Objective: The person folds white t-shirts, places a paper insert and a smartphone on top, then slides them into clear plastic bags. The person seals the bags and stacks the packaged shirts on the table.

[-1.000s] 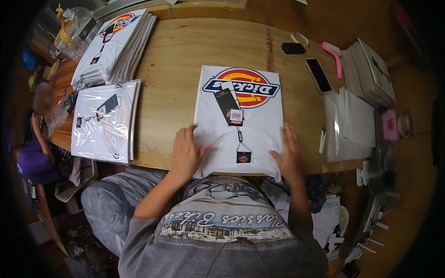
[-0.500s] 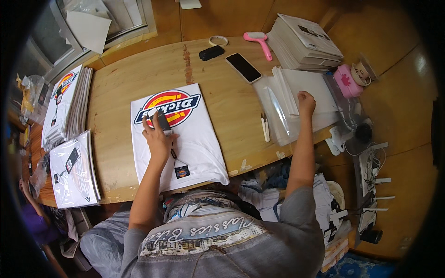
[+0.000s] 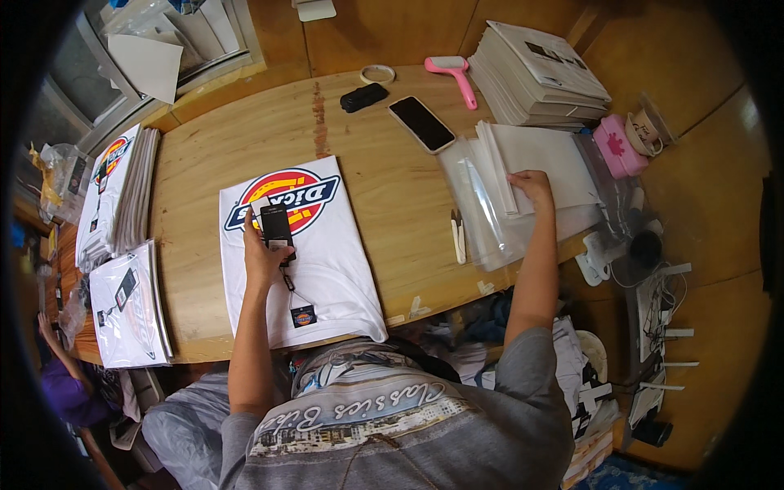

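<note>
The person wears a grey T-shirt with short sleeves that end above the elbows. Across the chest runs a wide printed band: a line of white cursive letters over a picture strip in brown and blue tones. The collar is round and a thin cord hangs from the neck. Both forearms are bare, and the left hand (image 3: pixel 263 251) and right hand (image 3: pixel 531 184) carry no gloves, rings or watch.

One view only, from a wide fisheye camera worn on the person's head, looking steeply down over their chest at a wooden table (image 3: pixel 376 139) close below. Both forearms enter from the lower edge. Straight edges bow toward the dark round rim, and the floor shows at the right.
</note>
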